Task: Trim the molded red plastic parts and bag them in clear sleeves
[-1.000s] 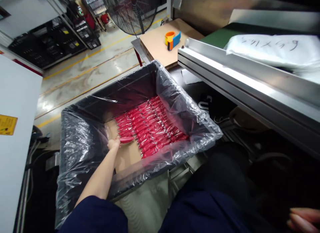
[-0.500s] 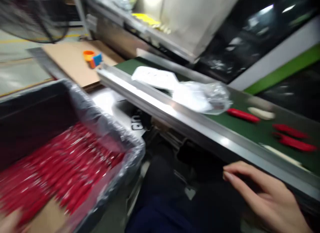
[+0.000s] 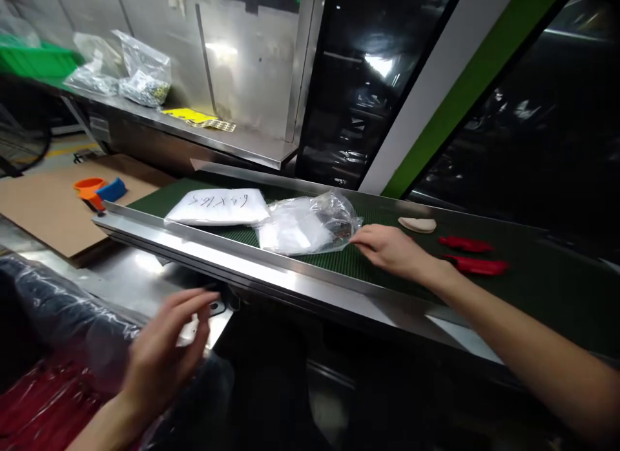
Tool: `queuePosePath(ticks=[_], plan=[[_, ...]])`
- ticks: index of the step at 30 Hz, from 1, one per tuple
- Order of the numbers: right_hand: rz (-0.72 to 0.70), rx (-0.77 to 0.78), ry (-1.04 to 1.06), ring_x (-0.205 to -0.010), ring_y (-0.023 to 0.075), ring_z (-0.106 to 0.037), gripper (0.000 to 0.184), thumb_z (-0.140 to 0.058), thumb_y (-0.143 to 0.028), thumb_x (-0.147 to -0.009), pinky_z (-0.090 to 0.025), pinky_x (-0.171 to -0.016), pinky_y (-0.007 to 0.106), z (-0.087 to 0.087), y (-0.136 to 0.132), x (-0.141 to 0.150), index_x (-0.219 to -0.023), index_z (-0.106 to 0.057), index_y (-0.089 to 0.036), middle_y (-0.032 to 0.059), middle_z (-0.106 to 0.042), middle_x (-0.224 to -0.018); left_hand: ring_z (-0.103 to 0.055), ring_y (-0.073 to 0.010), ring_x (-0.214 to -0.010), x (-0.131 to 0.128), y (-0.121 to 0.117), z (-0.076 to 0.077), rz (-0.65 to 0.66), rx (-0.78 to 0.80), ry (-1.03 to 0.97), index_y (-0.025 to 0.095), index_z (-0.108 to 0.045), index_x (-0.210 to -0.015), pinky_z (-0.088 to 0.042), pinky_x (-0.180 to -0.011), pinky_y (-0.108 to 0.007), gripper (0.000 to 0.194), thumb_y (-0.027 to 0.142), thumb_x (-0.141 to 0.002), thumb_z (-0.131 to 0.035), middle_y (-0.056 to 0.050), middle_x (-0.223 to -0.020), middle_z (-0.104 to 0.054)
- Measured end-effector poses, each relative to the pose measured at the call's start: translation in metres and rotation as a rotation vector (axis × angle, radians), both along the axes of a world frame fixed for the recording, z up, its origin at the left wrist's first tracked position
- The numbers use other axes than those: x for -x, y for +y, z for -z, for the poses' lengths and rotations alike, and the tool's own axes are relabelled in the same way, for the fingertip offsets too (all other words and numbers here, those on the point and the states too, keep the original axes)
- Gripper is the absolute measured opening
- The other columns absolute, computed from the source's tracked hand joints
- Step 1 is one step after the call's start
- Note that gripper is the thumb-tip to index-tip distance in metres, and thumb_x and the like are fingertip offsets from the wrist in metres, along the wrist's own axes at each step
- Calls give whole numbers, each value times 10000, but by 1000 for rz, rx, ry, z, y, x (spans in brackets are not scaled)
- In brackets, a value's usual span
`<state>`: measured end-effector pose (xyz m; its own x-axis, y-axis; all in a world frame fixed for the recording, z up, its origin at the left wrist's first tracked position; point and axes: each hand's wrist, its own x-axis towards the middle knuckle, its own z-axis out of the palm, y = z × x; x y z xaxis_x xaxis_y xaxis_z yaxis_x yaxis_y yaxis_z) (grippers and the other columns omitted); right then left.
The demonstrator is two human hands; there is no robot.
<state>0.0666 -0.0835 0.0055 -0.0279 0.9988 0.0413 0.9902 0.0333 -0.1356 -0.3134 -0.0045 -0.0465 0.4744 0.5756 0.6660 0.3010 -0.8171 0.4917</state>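
My right hand (image 3: 387,249) reaches over the green conveyor belt (image 3: 162,196), fingers pinched at the right edge of a clear plastic bag (image 3: 305,225). Whatever is between those fingertips is hidden. To the right of that hand lie a cream curved piece (image 3: 417,225) and two red elongated pieces (image 3: 477,265). My left hand (image 3: 167,341) is raised in front of the belt's metal rail, thumb and fingers apart, with nothing seen in it. Below and left of it, red wrapped pieces (image 3: 48,406) lie in a bin lined with clear plastic (image 3: 68,302).
A white packet with handwriting (image 3: 217,207) lies left of the bag. An orange and blue tape dispenser (image 3: 99,191) sits on cardboard (image 3: 48,212). The metal rail (image 3: 232,254) edges the belt. Behind, a steel shelf (image 3: 252,144) holds bags and a green crate (image 3: 41,60).
The view has swung right and up. My right hand has moved from before the rail onto the belt beside the bag. My left hand has come up out of the bin.
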Motion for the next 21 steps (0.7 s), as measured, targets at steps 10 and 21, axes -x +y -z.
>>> queuePosePath(ticks=[10,21], plan=[[-41,107,-33,-967,178,-592,182,-564,-300,-934,-474,-897,399,21,72,30,-879,-634,-142,47,-641,-986,-583,-145,-954,-148,-30,-19,437,105,-31,186,-573,-1071,-496,-826,-265,327,3,-812,-495,-69,-1054,-597],[129,-137,471,-718,134,-585,297,-421,-296,-923,-418,-638,242,-3,32,15,-842,-680,-174,4,-672,-786,-631,-158,-761,-191,-12,-39,249,927,-167,157,-626,-951,-495,-584,-245,234,372,-870,-581,-63,-881,-647]])
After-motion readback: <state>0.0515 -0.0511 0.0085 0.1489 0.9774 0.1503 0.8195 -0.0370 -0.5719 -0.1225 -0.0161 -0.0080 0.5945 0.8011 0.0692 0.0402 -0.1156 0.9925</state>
